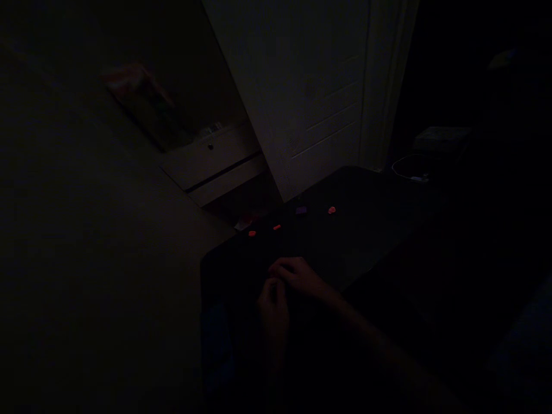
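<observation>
The room is very dark. My left hand (274, 307) is at the near part of a dark table (357, 230), its fingers curled and the thumb and fingertips brought together. Against its fingertips lies my right hand (297, 273), closed, with its fingers bent down. What the two hands pinch between them, if anything, is too dark to make out. Beyond them on the table are a small orange lump (252, 233), a short orange stick-like piece (276, 227), a small purple block-like thing (301, 211) and a pinkish-orange lump (332, 210).
A dim bluish flat shape (218, 345) is at the table's left near side. Behind the table are a white panelled door (319, 86) and a pale drawer unit (215, 158). Farther right lie a white cable (399, 167) and a pale box-like thing (442, 137).
</observation>
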A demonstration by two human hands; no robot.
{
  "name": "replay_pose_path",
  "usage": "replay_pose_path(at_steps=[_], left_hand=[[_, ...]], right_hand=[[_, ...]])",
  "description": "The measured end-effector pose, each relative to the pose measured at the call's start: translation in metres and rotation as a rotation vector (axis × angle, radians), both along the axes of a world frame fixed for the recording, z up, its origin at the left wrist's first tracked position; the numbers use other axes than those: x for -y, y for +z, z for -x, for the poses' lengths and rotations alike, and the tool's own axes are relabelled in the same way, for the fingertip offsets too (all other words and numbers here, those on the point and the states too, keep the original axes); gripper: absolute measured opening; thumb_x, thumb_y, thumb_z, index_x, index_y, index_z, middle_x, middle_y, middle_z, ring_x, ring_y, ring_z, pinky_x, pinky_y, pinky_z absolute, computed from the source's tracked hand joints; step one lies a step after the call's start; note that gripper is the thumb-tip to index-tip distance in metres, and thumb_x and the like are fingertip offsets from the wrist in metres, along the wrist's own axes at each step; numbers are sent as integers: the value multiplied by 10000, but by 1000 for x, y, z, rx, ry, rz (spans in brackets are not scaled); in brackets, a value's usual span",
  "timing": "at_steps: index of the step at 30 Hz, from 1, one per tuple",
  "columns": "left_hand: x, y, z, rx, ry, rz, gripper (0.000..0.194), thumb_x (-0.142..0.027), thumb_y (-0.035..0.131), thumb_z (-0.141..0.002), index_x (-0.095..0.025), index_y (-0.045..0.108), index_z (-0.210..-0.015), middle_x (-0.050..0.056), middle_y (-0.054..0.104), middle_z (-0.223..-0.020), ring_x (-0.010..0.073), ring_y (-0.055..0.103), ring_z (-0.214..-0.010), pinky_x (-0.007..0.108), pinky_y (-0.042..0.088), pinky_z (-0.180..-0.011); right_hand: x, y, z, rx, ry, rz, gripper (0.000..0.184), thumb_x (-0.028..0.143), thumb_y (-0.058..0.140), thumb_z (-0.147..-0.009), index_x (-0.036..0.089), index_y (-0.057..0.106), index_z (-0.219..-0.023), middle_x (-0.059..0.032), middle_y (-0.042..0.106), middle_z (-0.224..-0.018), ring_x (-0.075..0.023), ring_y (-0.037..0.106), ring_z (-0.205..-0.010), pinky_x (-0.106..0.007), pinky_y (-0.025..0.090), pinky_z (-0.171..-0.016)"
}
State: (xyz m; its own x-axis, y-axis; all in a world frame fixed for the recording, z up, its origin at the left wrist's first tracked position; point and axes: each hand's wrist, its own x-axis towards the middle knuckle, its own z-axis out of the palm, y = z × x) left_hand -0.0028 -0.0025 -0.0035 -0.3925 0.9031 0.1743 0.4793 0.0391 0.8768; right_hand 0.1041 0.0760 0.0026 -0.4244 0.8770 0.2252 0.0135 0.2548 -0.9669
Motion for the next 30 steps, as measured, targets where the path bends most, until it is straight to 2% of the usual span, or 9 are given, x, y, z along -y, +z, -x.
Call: replay_pose_path(at_steps=[7,15,23,30], left_hand=[[0,0,0,-6,5,-8,274,-432,543,-907,-195,670,-857,36,671,-784,199,632,-750,288,479,-693],[-1,1,-1,15,-2,-26,292,-444,536,-904,-191,665,-833,36,667,-767,196,634,-729,289,489,-684],[0,1,-1,15,1,-19,278,-429,542,-902,-189,667,-837,32,664,-760,190,630,-718,281,487,-669],[0,2,-2,25,8,-13,281,-439,546,-897,-193,667,-834,31,668,-760,192,637,-724,281,491,-672]], right_hand=[[1,4,-1,8,-1,-8,243,239,536,-948,164,765,-914,-52,778,-916,-193,714,-872,-278,509,-787],[0,0,0,-4,3,-3,238,237,539,-941,161,764,-929,-55,777,-915,-192,716,-866,-274,508,-776],[2,6,-2,22,-2,4,241,253,544,-948,160,765,-933,-61,782,-936,-200,719,-893,-285,509,-799],[1,2,-1,15,-6,-4,243,256,544,-949,174,770,-923,-43,782,-911,-187,716,-861,-273,512,-778]])
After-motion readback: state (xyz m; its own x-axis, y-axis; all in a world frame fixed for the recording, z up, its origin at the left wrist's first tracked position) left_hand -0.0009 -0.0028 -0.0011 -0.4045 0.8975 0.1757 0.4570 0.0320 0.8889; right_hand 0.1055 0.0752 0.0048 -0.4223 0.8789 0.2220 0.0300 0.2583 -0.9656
